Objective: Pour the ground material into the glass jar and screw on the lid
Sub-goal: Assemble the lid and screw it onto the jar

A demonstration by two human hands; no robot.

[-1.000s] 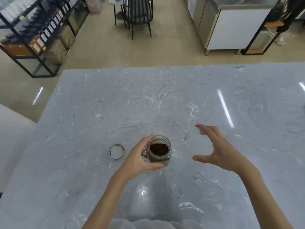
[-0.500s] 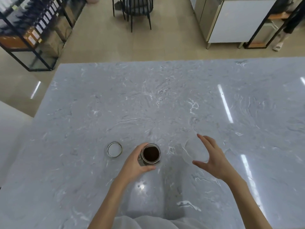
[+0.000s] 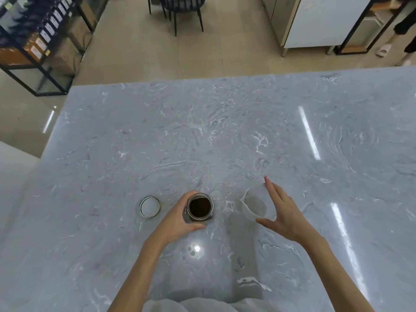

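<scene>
A small glass jar (image 3: 201, 207) holding dark brown ground material stands open on the grey marble table (image 3: 202, 136). My left hand (image 3: 177, 218) wraps around its left side, thumb at the front. The round metal lid (image 3: 150, 206) lies flat on the table just left of the jar, untouched. To the right of the jar stands a clear, empty-looking cup with a spout (image 3: 256, 204). My right hand (image 3: 283, 212) hovers spread beside the cup's right side, fingers apart, holding nothing.
The table's left edge and far edge drop to a beige floor. Beyond it stand black shelving (image 3: 38, 41) at the left, a dark chair (image 3: 182, 10), a white cabinet (image 3: 315, 21), and a person's legs (image 3: 396, 37) at the far right.
My right hand has drawn slightly away from the clear cup, which now stands on the table on its own. The view has shifted; my left hand still grips the jar.
</scene>
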